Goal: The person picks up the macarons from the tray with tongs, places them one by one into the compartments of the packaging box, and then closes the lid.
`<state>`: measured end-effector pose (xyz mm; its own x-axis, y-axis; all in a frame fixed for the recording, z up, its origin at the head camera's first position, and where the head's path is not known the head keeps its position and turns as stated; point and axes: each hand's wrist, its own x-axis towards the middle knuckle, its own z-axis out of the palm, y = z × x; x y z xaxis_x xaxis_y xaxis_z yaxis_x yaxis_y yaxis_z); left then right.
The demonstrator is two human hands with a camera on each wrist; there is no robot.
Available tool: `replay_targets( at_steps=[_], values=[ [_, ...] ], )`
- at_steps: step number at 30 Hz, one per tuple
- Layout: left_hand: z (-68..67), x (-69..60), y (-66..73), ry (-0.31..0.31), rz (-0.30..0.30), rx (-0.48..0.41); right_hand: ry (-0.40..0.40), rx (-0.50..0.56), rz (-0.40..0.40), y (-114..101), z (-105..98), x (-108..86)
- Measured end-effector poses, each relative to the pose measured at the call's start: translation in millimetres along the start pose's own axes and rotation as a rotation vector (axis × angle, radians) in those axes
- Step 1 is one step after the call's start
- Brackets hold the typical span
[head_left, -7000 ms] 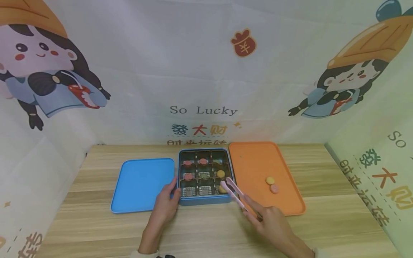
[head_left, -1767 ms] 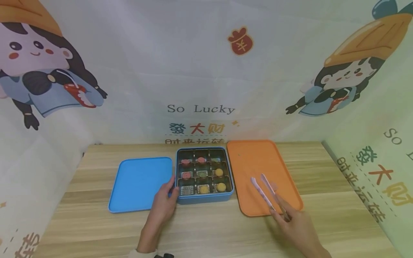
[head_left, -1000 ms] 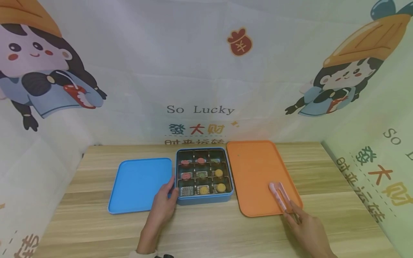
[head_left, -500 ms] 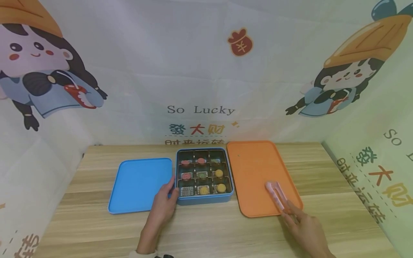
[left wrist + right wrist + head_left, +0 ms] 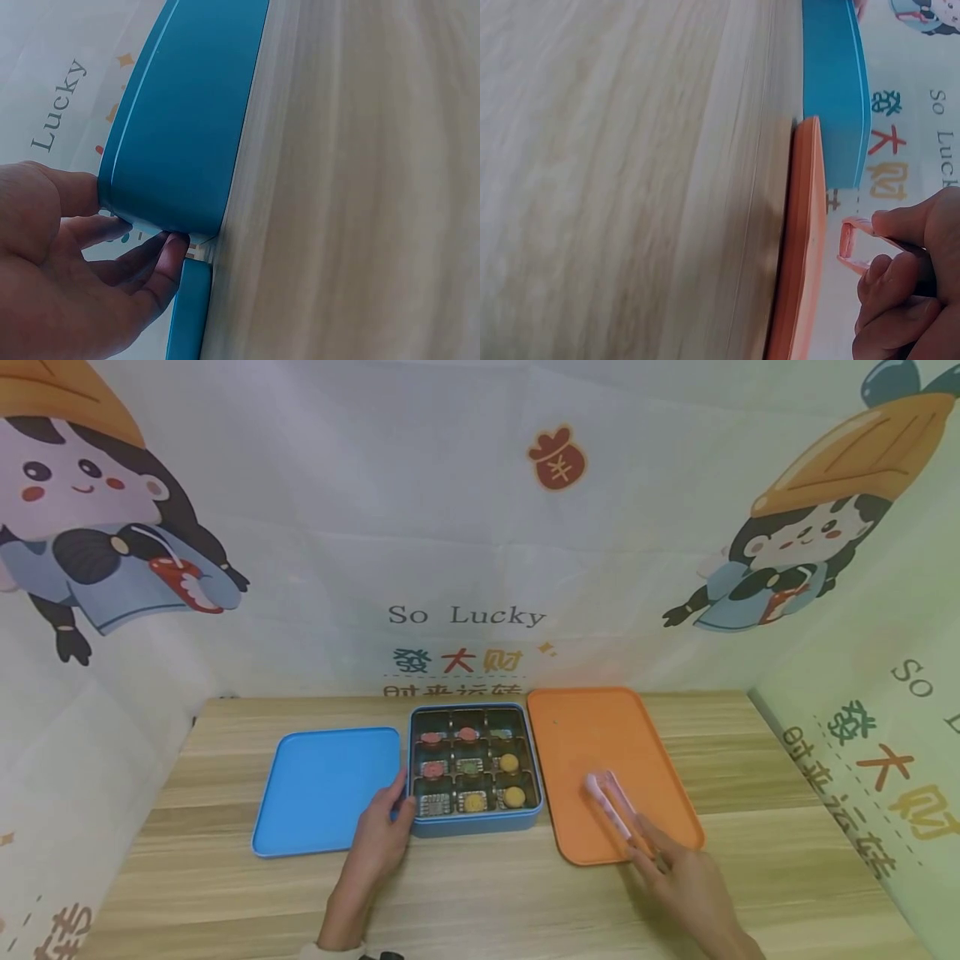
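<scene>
In the head view my right hand (image 5: 686, 885) holds pink tongs (image 5: 611, 806) over the orange tray (image 5: 592, 727). A pink round cookie (image 5: 847, 238) is pinched between the tongs' tips, seen edge-on in the right wrist view. My left hand (image 5: 382, 843) rests against the left side of a blue box (image 5: 480, 823), its fingertips touching the wall near the front corner. The box has a dark divided insert. Pink cookies (image 5: 433, 770), green cookies (image 5: 470, 767) and yellow cookies (image 5: 513, 797) lie in its compartments; the front-left compartment shows only its ridged bottom.
A flat blue lid (image 5: 326, 793) lies left of the box, partly behind my left hand. The orange tray stands close to the box's right side, with a tiny green speck (image 5: 556, 722) on it. A printed cloth (image 5: 345, 527) rises behind the wooden table (image 5: 480, 893).
A yellow cookie has gone from the tray into the front-middle compartment. The tongs have gripped the pink cookie and moved left with it. My left hand stays at the box.
</scene>
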<state>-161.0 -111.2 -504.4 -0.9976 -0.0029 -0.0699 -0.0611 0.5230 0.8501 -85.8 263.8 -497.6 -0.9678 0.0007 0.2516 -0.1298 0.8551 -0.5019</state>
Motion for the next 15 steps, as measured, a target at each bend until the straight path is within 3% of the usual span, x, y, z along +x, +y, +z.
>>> replay_targets(
  at_steps=[4,15],
  values=[
    [0.3,0.0,-1.0,-0.001,-0.003,0.0,-0.03,0.035,0.024,-9,2,-1.2],
    [-0.5,-0.1,0.0,-0.003,-0.014,0.015,-0.006,0.086,-0.016,-34,17,2.9]
  ],
)
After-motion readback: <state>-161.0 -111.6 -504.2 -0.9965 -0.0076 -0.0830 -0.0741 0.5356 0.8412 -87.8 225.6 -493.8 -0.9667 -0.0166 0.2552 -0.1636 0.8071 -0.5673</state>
